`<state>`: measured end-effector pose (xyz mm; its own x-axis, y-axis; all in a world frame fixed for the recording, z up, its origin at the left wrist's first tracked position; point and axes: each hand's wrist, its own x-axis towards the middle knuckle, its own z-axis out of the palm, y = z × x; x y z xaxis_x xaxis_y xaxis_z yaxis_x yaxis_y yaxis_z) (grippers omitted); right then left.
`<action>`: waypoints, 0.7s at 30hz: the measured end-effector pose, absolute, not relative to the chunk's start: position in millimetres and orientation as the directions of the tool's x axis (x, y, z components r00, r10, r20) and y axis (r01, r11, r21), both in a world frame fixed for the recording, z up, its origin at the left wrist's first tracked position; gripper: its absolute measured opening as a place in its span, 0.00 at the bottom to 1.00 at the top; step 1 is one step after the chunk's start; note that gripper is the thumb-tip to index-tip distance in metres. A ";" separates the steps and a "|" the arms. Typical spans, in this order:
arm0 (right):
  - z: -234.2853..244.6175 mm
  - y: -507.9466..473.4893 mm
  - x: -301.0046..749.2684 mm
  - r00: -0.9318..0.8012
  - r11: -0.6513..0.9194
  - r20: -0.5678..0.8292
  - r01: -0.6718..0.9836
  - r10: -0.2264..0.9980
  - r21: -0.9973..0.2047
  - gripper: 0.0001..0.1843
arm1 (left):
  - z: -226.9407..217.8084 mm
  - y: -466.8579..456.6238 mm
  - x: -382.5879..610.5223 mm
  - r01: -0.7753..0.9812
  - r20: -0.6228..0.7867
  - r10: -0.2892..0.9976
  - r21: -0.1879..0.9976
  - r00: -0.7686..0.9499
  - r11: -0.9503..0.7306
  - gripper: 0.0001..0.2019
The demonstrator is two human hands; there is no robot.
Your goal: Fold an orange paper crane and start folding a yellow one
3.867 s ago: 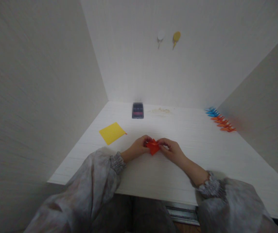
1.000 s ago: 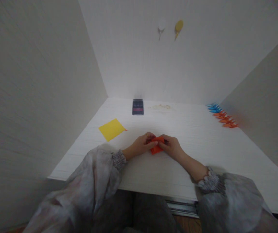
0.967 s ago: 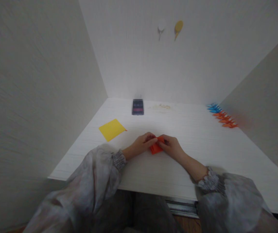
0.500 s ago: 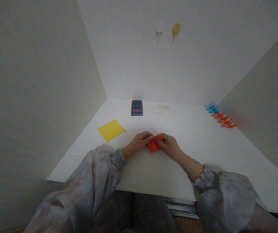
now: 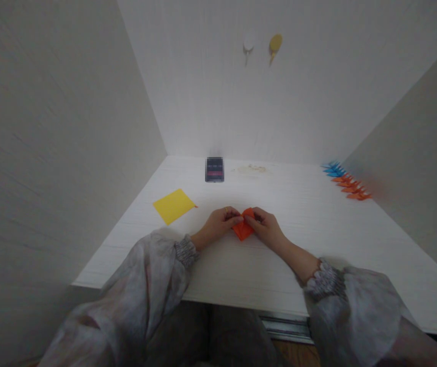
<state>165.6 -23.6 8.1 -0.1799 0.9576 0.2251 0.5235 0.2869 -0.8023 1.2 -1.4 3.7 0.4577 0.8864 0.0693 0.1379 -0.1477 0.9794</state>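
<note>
Table (image 5: 302,204) lies beneath the person's left hand (image 5: 218,226) and right hand (image 5: 268,227), both bent inward, thumbs uppermost, pinching and partly covering one folded red-orange paper (image 5: 243,232) between them. At its two o'clock runs an overlapping, uncountable row of folded figures (image 5: 349,186), blue then orange; one yellow sheet (image 5: 173,206) lies at ten, one blurred dark block (image 5: 214,169) at eleven, two wall hooks (image 5: 275,42) at twelve.

- Bright red-orange, we see, across the folded paper (image 5: 243,233)!
- Plain yellow all over the flat sheet (image 5: 173,206).
- Now we've got blue paper figures (image 5: 335,170), then orange paper figures (image 5: 351,188).
- Soft grey on the sleeves (image 5: 142,285), and we're calling that mottled.
- White table (image 5: 218,275), faintly streaked.
- There's a white hook (image 5: 248,44), a yellow hook (image 5: 275,42)!
- Dark block (image 5: 214,169), pinkish band, blurred.
</note>
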 end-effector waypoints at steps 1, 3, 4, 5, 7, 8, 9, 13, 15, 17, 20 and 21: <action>8.5 -23.8 165.6 -0.182 0.292 0.230 0.516 0.956 -0.805 0.11 | 3.2 -1.5 1.1 0.128 0.067 0.887 0.982 0.457 -0.140 0.10; 8.8 -24.0 165.5 -0.192 0.300 0.234 0.503 0.953 -0.810 0.10 | 2.1 -1.5 0.9 0.112 0.065 0.888 0.985 0.456 -0.129 0.10; 8.8 -24.2 165.5 -0.197 0.302 0.233 0.498 0.952 -0.813 0.10 | 1.7 -1.5 0.7 0.105 0.064 0.887 0.987 0.457 -0.125 0.10; 8.7 -24.3 165.5 -0.199 0.301 0.231 0.494 0.952 -0.816 0.10 | 1.3 -1.5 0.7 0.097 0.063 0.885 0.988 0.462 -0.121 0.10; 8.5 -24.5 165.7 -0.199 0.297 0.227 0.492 0.953 -0.818 0.10 | 0.8 -1.5 0.7 0.081 0.061 0.881 0.990 0.468 -0.111 0.10; 8.5 -24.7 165.8 -0.200 0.297 0.226 0.490 0.954 -0.820 0.10 | 0.6 -1.5 0.7 0.076 0.058 0.881 0.992 0.470 -0.106 0.11; 8.7 -24.8 165.8 -0.201 0.298 0.227 0.486 0.953 -0.822 0.10 | 0.4 -1.5 0.8 0.072 0.055 0.882 0.992 0.469 -0.100 0.11; 10.0 -25.4 165.7 -0.220 0.305 0.227 0.446 0.949 -0.841 0.10 | -0.5 -1.1 1.2 0.053 0.047 0.883 0.995 0.467 -0.080 0.10; 10.2 -25.7 165.7 -0.221 0.298 0.221 0.431 0.950 -0.851 0.10 | -0.8 -0.8 1.3 0.043 0.042 0.882 0.997 0.470 -0.071 0.10; 9.9 -25.7 165.9 -0.217 0.294 0.219 0.423 0.951 -0.857 0.10 | -0.9 -0.6 1.5 0.032 0.031 0.880 0.998 0.474 -0.053 0.11; 8.9 -25.5 166.4 -0.218 0.296 0.222 0.406 0.950 -0.865 0.10 | -0.7 -0.5 1.8 0.003 0.011 0.874 1.000 0.486 -0.014 0.12; 8.6 -25.3 166.6 -0.217 0.296 0.224 0.400 0.950 -0.867 0.10 | -0.7 -0.5 2.0 -0.006 0.006 0.874 1.000 0.486 -0.004 0.12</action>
<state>166.6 -25.3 8.6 -0.2174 0.9501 0.2239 0.4000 0.2959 -0.8674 2.0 -0.5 -0.7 0.4865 0.8737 0.0063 -0.0056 -0.0042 1.0000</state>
